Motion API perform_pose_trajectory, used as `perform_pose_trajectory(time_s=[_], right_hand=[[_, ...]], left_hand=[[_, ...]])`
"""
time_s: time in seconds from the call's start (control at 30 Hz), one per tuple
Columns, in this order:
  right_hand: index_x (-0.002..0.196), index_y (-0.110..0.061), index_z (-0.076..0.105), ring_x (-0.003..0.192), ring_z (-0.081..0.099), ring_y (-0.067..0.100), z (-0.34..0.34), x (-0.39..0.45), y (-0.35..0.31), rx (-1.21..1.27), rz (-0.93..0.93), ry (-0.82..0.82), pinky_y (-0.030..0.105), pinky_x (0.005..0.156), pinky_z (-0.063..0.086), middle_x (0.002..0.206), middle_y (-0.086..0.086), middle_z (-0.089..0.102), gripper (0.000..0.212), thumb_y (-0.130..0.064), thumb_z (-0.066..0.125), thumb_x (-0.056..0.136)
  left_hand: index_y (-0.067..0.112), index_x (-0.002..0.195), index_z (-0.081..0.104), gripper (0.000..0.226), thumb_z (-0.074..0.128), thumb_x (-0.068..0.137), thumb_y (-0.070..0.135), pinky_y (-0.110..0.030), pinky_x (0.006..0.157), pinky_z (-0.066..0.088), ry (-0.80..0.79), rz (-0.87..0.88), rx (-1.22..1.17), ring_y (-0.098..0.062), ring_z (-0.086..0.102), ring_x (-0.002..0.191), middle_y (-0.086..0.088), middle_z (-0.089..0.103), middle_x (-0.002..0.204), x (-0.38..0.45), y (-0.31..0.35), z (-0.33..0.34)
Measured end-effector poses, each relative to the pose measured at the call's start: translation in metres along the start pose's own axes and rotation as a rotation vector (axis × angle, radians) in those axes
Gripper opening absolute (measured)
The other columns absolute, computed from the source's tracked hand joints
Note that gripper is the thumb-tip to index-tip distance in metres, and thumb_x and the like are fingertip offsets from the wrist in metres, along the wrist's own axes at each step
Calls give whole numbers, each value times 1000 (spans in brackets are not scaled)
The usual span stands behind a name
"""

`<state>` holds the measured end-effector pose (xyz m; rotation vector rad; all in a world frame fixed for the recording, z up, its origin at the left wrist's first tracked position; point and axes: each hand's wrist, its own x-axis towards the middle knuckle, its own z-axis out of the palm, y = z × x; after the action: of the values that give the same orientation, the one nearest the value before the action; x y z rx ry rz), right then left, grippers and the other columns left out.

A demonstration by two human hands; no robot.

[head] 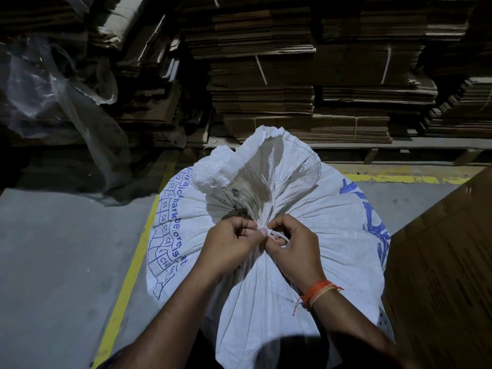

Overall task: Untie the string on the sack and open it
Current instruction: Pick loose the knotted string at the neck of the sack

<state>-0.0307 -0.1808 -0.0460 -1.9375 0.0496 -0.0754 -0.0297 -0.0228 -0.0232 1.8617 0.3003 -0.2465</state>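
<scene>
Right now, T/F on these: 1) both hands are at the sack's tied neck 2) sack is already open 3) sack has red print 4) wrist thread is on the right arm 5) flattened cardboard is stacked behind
1. True: left hand and right hand pinch the string at the neck of the sack.
2. False: the neck is still gathered and tied.
3. False: the print is blue.
4. True: the orange thread is on the right wrist.
5. True: cardboard stacks stand behind.
</scene>
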Motion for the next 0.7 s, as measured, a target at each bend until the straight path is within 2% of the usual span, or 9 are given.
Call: perform_pose_trajectory(time_s=[0.07, 0.13, 0.3, 0.37, 0.53, 0.7], right_hand=[[83, -17, 69, 68, 63, -1, -2, -1, -3, 7, 2, -9, 4, 59, 44, 77, -2, 71, 17, -7, 81, 78], [81, -18, 67, 66, 63, 1, -3, -1, -5, 16, 6, -10, 5, 59, 45, 76, -3, 71, 18, -10, 83, 77], [78, -18, 65, 65, 62, 0, -11, -3, -6, -36, -27, -7, 8, 59, 45, 72, -4, 69, 20, -15, 85, 77], [77, -21, 67, 67, 64, 5, -14, -4, -5, -114, -55, 2, 14, 60, 49, 72, -6, 70, 17, -18, 84, 78], [79, -19, 77, 78, 67, 4, -20, -3, -3, -207, -88, 8, 5, 64, 47, 77, -10, 73, 8, -14, 83, 78], [74, -19, 76, 76, 67, 4, -22, -1, -2, -240, -89, -1, 11, 66, 50, 78, -10, 72, 9, -13, 82, 76]], left_hand=[[17, 101, 75, 22, 85, 83, 26, -25, 75, 60, 10, 22, 40, -9, 73, 76, 1, 80, 89, -2, 1, 2], [18, 98, 74, 19, 85, 83, 22, -27, 77, 61, 44, 58, 94, -14, 75, 75, 0, 80, 87, -2, 1, 3], [20, 87, 73, 14, 85, 80, 19, -13, 58, 48, 104, 133, 124, 0, 62, 58, 5, 75, 71, 1, -4, 6], [20, 87, 73, 14, 84, 80, 16, -12, 56, 47, 126, 139, 115, 1, 59, 55, 4, 74, 70, 1, -4, 8], [17, 78, 75, 9, 84, 78, 16, -10, 51, 39, 161, 168, 170, 2, 52, 51, 6, 67, 62, 0, -2, 10], [20, 74, 75, 9, 84, 76, 18, -16, 53, 43, 162, 162, 168, -1, 55, 54, -2, 74, 68, 2, -3, 10]])
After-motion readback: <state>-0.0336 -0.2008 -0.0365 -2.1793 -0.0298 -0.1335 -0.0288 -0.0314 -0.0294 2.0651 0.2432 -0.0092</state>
